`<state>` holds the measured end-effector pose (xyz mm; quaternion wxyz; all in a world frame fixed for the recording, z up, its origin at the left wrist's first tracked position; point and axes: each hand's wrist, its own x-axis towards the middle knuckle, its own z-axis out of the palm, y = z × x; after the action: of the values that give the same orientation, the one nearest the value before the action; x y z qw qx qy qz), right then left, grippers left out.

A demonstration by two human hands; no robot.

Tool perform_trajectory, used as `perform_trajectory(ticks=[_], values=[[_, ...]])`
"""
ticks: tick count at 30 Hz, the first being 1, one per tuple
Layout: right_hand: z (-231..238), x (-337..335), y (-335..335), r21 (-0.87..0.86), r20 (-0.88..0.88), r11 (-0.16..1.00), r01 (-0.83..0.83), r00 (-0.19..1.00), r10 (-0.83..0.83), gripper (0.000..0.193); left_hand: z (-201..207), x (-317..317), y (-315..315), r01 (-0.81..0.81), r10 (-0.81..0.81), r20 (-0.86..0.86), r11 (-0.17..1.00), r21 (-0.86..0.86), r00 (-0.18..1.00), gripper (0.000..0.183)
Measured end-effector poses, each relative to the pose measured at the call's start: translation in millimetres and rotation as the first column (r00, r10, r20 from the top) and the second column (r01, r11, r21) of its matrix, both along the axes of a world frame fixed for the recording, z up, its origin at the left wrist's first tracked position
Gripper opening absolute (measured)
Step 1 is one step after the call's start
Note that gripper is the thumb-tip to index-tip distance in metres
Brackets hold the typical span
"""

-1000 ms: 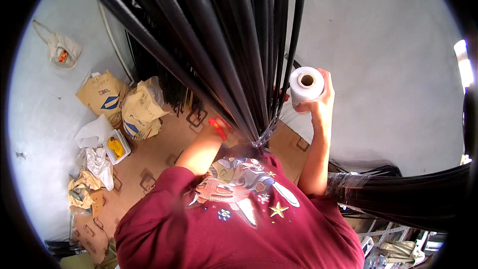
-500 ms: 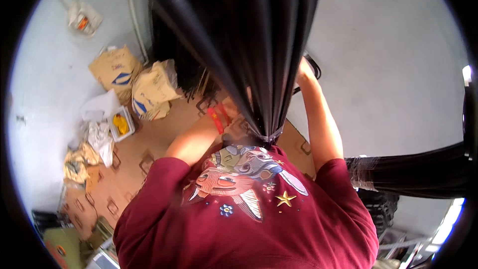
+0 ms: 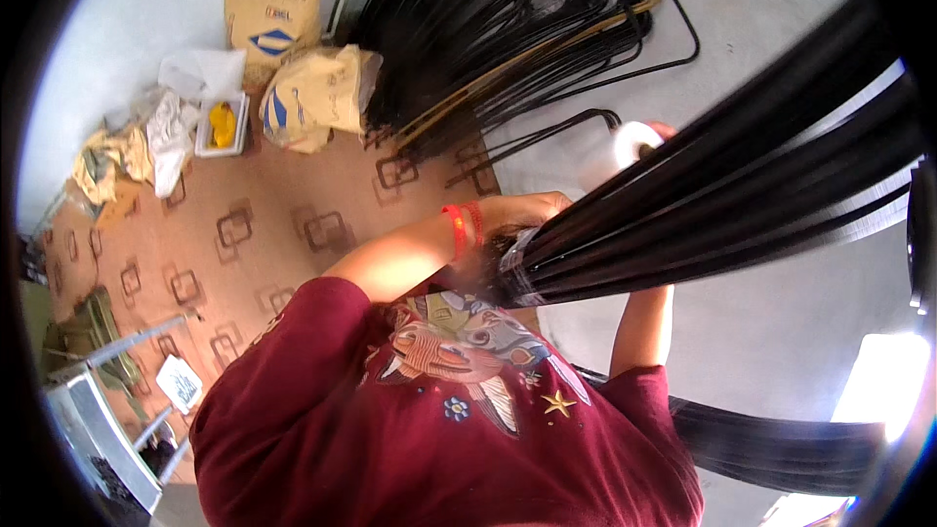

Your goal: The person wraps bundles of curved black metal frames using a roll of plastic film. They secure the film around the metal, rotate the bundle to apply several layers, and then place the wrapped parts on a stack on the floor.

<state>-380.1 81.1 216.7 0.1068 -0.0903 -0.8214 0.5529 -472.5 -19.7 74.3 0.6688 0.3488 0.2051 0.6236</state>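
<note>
A thick bundle of long black strips or tubes (image 3: 703, 190) slants from my chest up to the right. Clear wrap (image 3: 515, 259) binds its near end. My left hand (image 3: 544, 205), with red bands at the wrist, curls against the bundle just above that wrap; its fingertips are hidden behind the strips. On the bundle's far side, my right hand (image 3: 662, 130) grips a white roll (image 3: 634, 144), bright and blurred, with a dark hole in its end. The bundle covers part of my right forearm (image 3: 644, 327).
Many black lengths lie on a brown-framed rack (image 3: 547, 29) by the far wall. Paper sacks (image 3: 317, 98), a white bin (image 3: 223, 125) with something yellow and crumpled bags stand left. A second black bundle (image 3: 781, 444) extends right. A metal-framed stand (image 3: 102, 439) is lower left.
The bundle has swung from pointing straight away to pointing right. My view has turned, showing the rack and more floor. The white roll in my right hand has come into sight.
</note>
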Motion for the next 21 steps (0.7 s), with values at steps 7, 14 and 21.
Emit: perform_trajectory(ticks=[7,14,21], values=[[16,13,10,-0.126,0.052,0.987,-0.098,0.993,0.105,0.057,6,8,11,0.154,-0.153,0.046,0.988,-0.012,0.987,0.031],[-9,-25,17,-0.404,0.029,0.847,-0.347,0.920,0.391,0.063,-8,20,34,0.227,-0.227,-0.051,0.974,-0.002,0.973,0.023],[-22,-28,8,-0.596,0.045,0.703,-0.387,0.859,0.511,0.069,-2,56,99,-0.732,0.002,0.936,0.624,0.273,0.351,0.021]])
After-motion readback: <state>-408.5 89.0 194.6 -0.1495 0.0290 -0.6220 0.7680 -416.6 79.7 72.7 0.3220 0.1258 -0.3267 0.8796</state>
